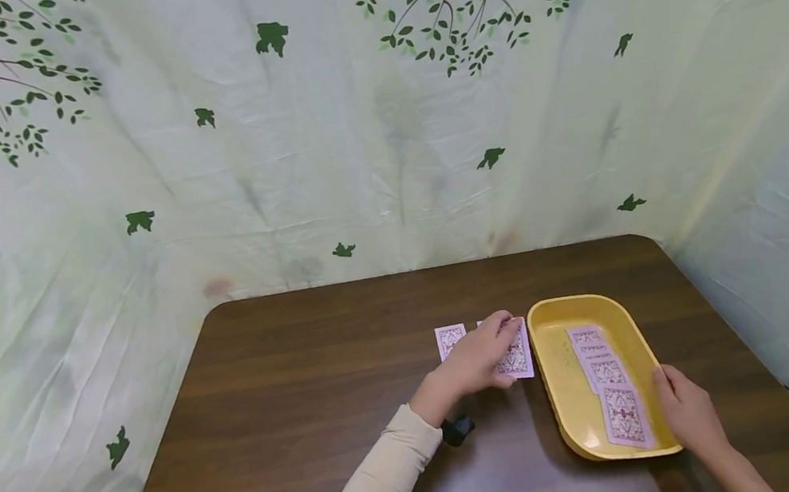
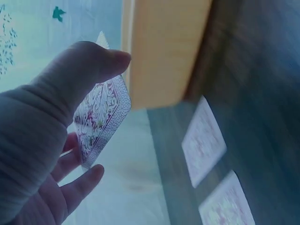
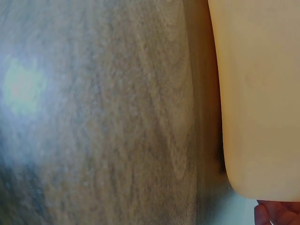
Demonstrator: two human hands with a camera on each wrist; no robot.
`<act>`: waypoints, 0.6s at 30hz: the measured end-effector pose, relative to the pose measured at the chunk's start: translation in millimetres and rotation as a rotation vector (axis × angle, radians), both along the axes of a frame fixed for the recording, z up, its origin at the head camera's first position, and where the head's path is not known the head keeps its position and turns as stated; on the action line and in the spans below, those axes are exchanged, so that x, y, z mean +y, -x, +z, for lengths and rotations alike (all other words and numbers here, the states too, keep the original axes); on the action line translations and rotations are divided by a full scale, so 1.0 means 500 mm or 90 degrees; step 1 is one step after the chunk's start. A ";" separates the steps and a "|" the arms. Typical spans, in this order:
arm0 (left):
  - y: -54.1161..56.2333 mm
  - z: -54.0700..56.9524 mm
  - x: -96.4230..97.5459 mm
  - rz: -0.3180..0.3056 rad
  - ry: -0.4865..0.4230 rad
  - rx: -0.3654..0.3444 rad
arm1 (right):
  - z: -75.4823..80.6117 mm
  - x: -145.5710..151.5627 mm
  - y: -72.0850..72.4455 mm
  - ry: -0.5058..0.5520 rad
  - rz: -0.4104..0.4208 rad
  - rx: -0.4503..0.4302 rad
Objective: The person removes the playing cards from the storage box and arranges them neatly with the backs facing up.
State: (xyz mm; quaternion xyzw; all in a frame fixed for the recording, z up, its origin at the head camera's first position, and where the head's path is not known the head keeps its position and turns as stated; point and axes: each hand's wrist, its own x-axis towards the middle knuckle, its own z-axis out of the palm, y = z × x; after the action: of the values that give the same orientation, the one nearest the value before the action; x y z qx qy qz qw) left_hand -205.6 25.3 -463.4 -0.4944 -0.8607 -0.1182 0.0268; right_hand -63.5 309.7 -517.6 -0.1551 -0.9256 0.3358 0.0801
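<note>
My left hand [image 1: 475, 359] pinches a playing card [image 1: 519, 355] with a purple-red patterned back, just left of the yellow tray [image 1: 565, 396]. In the left wrist view the held card [image 2: 105, 115] is tilted and raised off the table, thumb on its patterned side. Two more cards, a nearer one [image 2: 227, 206] and a farther one [image 2: 204, 143], lie on the table; my hand partly covers them in the head view. My right hand [image 1: 689, 411] grips the tray's right rim, thumb on top. Several overlapping cards [image 1: 623, 414] lie back-up inside the tray.
The brown wooden table [image 1: 295, 401] has rounded far corners. A pale curtain [image 1: 357, 162] with printed leaves and birds hangs behind and beside it. A black device [image 1: 459, 430] sits under my left wrist.
</note>
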 end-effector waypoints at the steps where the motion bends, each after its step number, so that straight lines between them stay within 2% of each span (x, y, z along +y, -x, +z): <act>1: 0.004 -0.003 -0.007 -0.001 -0.004 0.000 | 0.000 0.001 0.000 -0.001 0.000 0.002; 8: 0.029 -0.035 -0.069 0.005 0.009 -0.004 | -0.005 -0.002 0.000 -0.008 0.000 0.019; 11: 0.041 -0.049 -0.098 0.029 0.019 -0.027 | -0.005 -0.002 0.000 -0.011 0.004 0.027; 18: 0.073 -0.081 -0.167 0.093 0.001 -0.099 | -0.003 0.002 -0.001 -0.012 0.004 0.012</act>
State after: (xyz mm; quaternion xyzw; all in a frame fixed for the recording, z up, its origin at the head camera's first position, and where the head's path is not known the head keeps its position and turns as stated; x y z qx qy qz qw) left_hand -242.0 -58.3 -503.8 -0.4196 -0.8940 -0.1536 -0.0318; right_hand -63.2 310.5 -519.3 -0.1487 -0.9283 0.3289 0.0890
